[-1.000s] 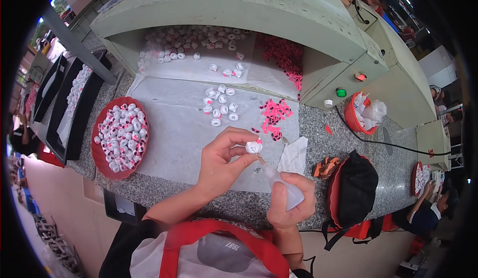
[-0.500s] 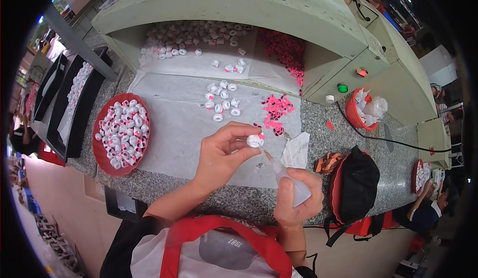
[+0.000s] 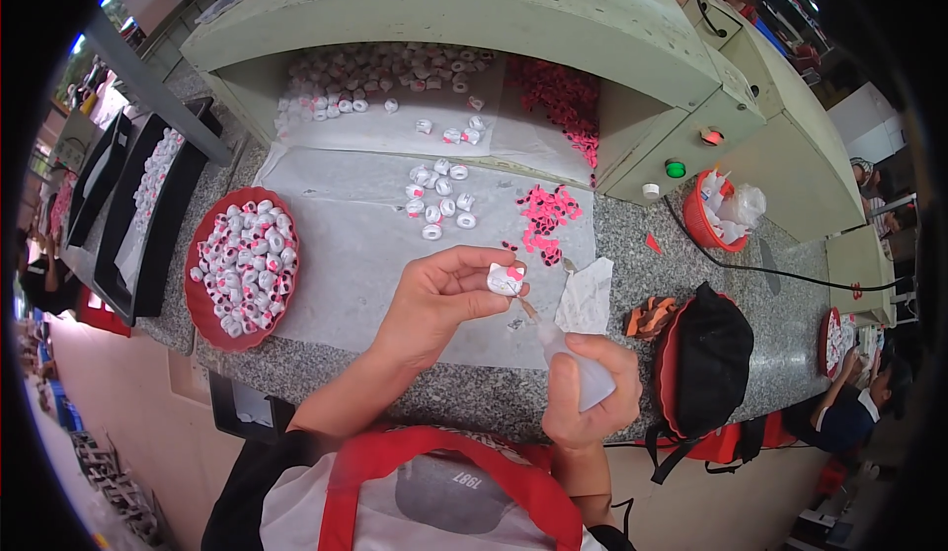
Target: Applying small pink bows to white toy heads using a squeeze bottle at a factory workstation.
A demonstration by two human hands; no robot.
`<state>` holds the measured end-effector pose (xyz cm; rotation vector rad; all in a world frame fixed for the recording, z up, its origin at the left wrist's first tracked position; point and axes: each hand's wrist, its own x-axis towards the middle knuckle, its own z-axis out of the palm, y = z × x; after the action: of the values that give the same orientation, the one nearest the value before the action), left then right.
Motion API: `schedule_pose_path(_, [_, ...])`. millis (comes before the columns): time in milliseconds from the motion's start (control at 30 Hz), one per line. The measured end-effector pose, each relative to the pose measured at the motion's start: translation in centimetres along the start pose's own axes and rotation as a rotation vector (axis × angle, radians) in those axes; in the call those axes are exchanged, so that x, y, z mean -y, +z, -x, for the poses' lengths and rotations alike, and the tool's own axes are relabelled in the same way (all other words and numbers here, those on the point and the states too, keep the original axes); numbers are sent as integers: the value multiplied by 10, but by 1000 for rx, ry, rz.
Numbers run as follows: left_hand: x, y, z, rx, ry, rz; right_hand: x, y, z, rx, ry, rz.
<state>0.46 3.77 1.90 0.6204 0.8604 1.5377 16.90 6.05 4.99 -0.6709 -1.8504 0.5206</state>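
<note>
My left hand (image 3: 439,294) is closed in a pinch on a small white head-shaped piece (image 3: 505,279) with a pink patch on its face. In my right hand (image 3: 592,393) is a translucent squeeze bottle (image 3: 583,371), tilted up to the left. Its thin brownish nozzle (image 3: 529,308) reaches to the lower edge of the white piece; whether the tip touches it I cannot tell. Past my left hand lies a loose group of white pieces (image 3: 443,188) on white paper (image 3: 346,255). Right of them is a pile of small pink-and-black bits (image 3: 546,217).
A red scalloped tray (image 3: 200,299) full of white pieces stands left. Behind is a pale green metal box (image 3: 444,18) with more pieces inside. Rightward are a red basket (image 3: 699,223), a cable (image 3: 750,268) and a black bag (image 3: 706,363). Another person (image 3: 849,408) works at the far right.
The white piece has turned a little in my left fingers, so more of its pink patch shows. My right hand and the bottle have barely moved.
</note>
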Motion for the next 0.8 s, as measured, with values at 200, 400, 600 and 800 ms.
schedule_pose_path(200, [-3,1,1,5,27,-20,-2,-2,2,-25,28,-6])
schedule_pose_path(400, [-2,1,0,-34,44,-61,1,-3,0,1,45,-17])
schedule_pose_path(600, [4,-5,-3,-37,32,-60,-6,8,1,-99,235,-18])
schedule_pose_path(800, [14,-29,-6,-146,35,-140,-99,11,21,-45,1017,-433])
